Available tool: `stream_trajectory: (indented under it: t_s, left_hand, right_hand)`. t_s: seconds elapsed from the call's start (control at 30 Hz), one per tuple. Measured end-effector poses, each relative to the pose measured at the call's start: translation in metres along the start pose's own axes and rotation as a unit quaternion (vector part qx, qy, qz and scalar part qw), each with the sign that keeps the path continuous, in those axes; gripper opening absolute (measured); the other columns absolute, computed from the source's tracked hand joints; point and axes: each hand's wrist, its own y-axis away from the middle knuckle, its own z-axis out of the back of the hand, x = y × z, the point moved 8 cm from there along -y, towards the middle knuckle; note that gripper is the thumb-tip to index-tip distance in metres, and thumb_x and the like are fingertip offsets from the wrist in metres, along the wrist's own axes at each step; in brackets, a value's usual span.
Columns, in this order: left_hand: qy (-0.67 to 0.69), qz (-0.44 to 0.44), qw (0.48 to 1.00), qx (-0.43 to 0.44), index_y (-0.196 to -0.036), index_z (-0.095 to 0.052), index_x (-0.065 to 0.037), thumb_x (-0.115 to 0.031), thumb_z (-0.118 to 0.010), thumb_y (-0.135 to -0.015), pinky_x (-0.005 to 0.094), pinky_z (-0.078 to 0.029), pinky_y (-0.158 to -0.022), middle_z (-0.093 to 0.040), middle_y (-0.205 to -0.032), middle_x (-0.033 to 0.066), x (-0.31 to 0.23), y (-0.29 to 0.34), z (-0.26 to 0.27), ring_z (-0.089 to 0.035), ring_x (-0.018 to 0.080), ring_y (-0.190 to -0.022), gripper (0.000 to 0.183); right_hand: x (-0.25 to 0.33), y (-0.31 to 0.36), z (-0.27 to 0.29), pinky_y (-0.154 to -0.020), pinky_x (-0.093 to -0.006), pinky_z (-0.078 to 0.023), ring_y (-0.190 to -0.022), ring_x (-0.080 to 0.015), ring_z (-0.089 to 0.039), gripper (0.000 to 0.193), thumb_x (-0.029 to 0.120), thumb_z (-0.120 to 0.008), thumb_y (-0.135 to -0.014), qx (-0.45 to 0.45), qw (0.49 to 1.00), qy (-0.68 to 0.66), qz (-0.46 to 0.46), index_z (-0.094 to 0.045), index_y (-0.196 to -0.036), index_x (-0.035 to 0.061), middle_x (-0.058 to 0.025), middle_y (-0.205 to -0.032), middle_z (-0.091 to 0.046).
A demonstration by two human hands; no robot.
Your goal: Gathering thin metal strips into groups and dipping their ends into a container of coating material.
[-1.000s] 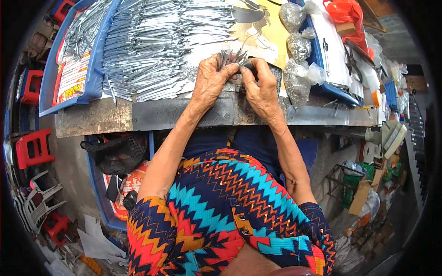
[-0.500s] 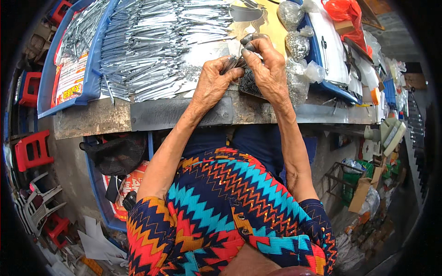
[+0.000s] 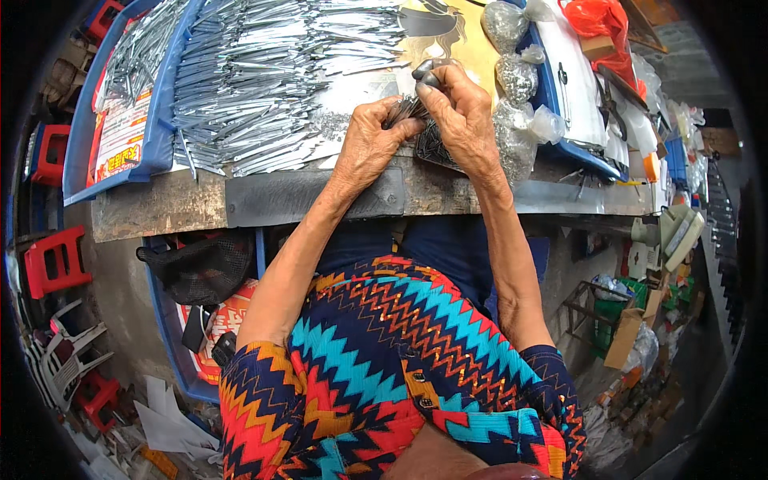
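My left hand is closed around a bundle of thin dark metal pieces, whose ends poke out past the fingers. Close beside it, my right hand has its fingers pinched together at the tips of that bundle. Dark covers sit on some of its fingertips, and whatever lies between them is too small to make out. Below the hands, a shallow tray of small dark metal pieces rests near the bench edge, partly hidden by my right hand. Rows of slim silvery metal strips cover the bench to the left.
A blue tray with more strips and printed paper stands at far left. Knotted clear bags of small parts line the right, before another blue tray and a red plastic bag. Red stools stand left on the floor.
My right fingertips have shifted slightly left and lower, nearer the bundle. My left hand keeps its place and its grip.
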Motion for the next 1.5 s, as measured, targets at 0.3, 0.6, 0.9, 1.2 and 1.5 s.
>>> stream_trajectory:
  t_s: [0.3, 0.6, 0.9, 1.2, 1.5]
  left_hand:
    - [-0.008, 0.001, 1.000, 0.010, -0.069, -0.056, 0.001, -0.004, -0.062, -0.075, 0.0227, -0.032, -0.049, -0.046, -0.057, -0.0049, -0.006, 0.001, -0.003, -0.036, 0.0038, -0.055, 0.010]
    - [0.010, -0.004, 1.000, 0.014, -0.073, -0.057, 0.002, -0.003, -0.061, -0.075, 0.0221, -0.033, -0.051, -0.049, -0.059, -0.0046, -0.003, 0.000, -0.003, -0.038, 0.0033, -0.057, 0.007]
    - [-0.017, -0.012, 1.000, 0.023, -0.076, -0.058, 0.003, -0.002, -0.058, -0.076, 0.0222, -0.040, -0.058, -0.056, -0.065, -0.0016, -0.012, 0.002, -0.003, -0.046, 0.0037, -0.063, 0.006]
    - [-0.028, 0.008, 0.999, 0.016, -0.080, -0.062, 0.003, -0.005, -0.061, -0.075, 0.0226, -0.041, -0.058, -0.058, -0.066, -0.0005, -0.013, 0.004, -0.001, -0.047, 0.0047, -0.063, 0.010]
    - [-0.005, -0.006, 1.000, 0.018, -0.078, -0.062, 0.002, -0.007, -0.062, -0.076, 0.0210, -0.041, -0.056, -0.059, -0.066, -0.0008, -0.015, 0.004, -0.005, -0.047, 0.0034, -0.062, 0.009]
  right_hand:
    - [-0.005, 0.000, 0.001, -0.061, -0.0281, -0.040, -0.067, -0.0145, -0.048, 0.015, 0.010, -0.056, -0.080, 0.002, 0.999, -0.042, 0.001, -0.054, -0.086, -0.0032, -0.0085, -0.077, -0.051]
    - [0.001, -0.003, -0.001, -0.062, -0.0309, -0.040, -0.069, -0.0189, -0.049, 0.014, 0.008, -0.055, -0.079, 0.024, 1.000, 0.007, 0.013, -0.051, -0.083, -0.0038, -0.0120, -0.078, -0.050]
    - [0.023, 0.005, -0.004, -0.071, -0.0348, -0.041, -0.078, -0.0305, -0.051, 0.010, -0.002, -0.053, -0.073, -0.034, 0.980, 0.091, 0.172, -0.049, -0.081, -0.0056, -0.0165, -0.084, -0.050]
    - [0.014, 0.007, -0.003, -0.073, -0.0313, -0.043, -0.082, -0.0269, -0.054, 0.009, 0.000, -0.056, -0.073, -0.040, 0.994, 0.032, 0.098, -0.053, -0.080, -0.0049, -0.0143, -0.086, -0.053]
    - [0.017, -0.003, 0.000, -0.074, -0.0314, -0.043, -0.083, -0.0251, -0.054, 0.011, 0.002, -0.059, -0.071, 0.061, 0.982, 0.084, 0.157, -0.056, -0.080, -0.0035, -0.0105, -0.084, -0.055]
